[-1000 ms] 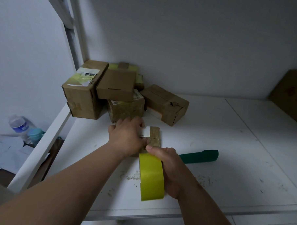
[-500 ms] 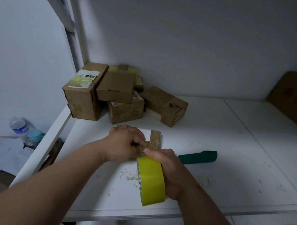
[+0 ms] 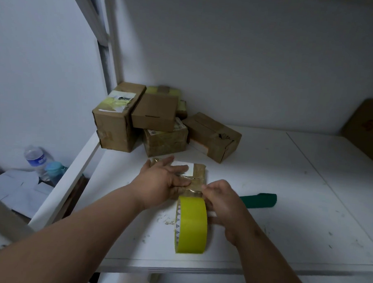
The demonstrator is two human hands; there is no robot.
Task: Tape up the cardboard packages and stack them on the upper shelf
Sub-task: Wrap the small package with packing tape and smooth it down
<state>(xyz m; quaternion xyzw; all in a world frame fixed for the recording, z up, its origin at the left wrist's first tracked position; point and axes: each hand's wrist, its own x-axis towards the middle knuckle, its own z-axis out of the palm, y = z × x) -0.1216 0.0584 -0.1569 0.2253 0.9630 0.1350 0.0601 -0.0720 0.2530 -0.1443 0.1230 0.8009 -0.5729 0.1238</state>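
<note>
Left hand [image 3: 164, 181] flattened on package [image 3: 198, 174]; tape roll [image 3: 191, 225] beside right grip [image 3: 223, 203].

White shelf [image 3: 286, 188] carries cardboard boxes [image 3: 166, 140] (back corner), flat package [image 3: 199, 174], green tool [image 3: 260, 200]

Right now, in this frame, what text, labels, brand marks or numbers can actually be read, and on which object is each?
None can be read.
White label on the small package under the left hand: print not visible.
Label on the tall box: dark mark, blurred.
Printed label on the middle box: too small.
Red marks on the cardboard sheet: blurred.
Water bottle label: blurred.
Tape roll core edge: a pattern, no letters.
</note>
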